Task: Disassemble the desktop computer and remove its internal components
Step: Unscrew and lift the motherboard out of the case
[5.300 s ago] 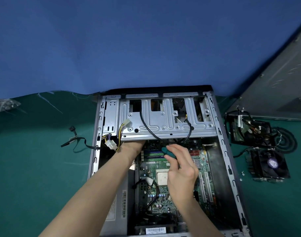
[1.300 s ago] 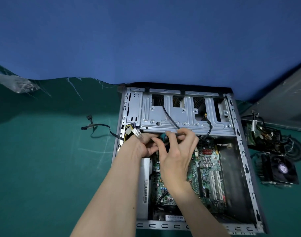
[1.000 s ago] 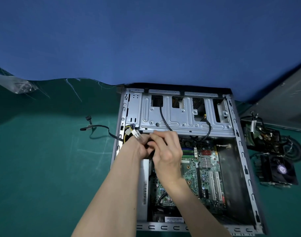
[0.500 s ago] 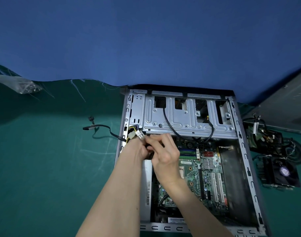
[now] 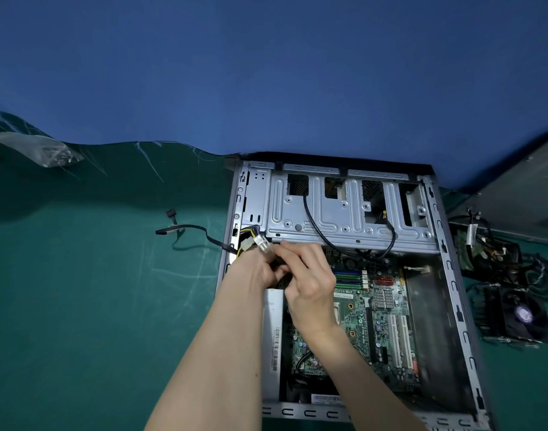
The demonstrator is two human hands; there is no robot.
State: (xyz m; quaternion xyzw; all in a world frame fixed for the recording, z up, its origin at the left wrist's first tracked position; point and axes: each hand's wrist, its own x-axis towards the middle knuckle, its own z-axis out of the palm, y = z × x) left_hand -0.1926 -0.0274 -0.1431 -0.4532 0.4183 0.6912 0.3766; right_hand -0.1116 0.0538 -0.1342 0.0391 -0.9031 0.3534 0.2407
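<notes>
The open computer case (image 5: 453, 275) lies flat on a green mat, its green motherboard (image 5: 381, 321) exposed. A silver drive cage (image 5: 344, 213) spans the far end, with black cables (image 5: 313, 225) looping over it. My left hand (image 5: 254, 269) and my right hand (image 5: 307, 275) meet at the cage's near left corner, fingers curled round a dark bundle of power cables. White connectors (image 5: 262, 242) with yellow and black wires stick out just above my left hand. What the fingers pinch is mostly hidden.
A silver power supply (image 5: 272, 337) sits along the case's left side under my left forearm. A loose black cable (image 5: 188, 231) lies on the mat to the left. Removed parts and a cooler fan (image 5: 515, 315) lie to the right, beside a grey side panel (image 5: 521, 197). A plastic bag (image 5: 42, 150) sits far left.
My right hand let go of the teal-handled tool seen earlier and moved left to join my left hand at the cable bundle. Over the last second both hands stay there, shifting slightly.
</notes>
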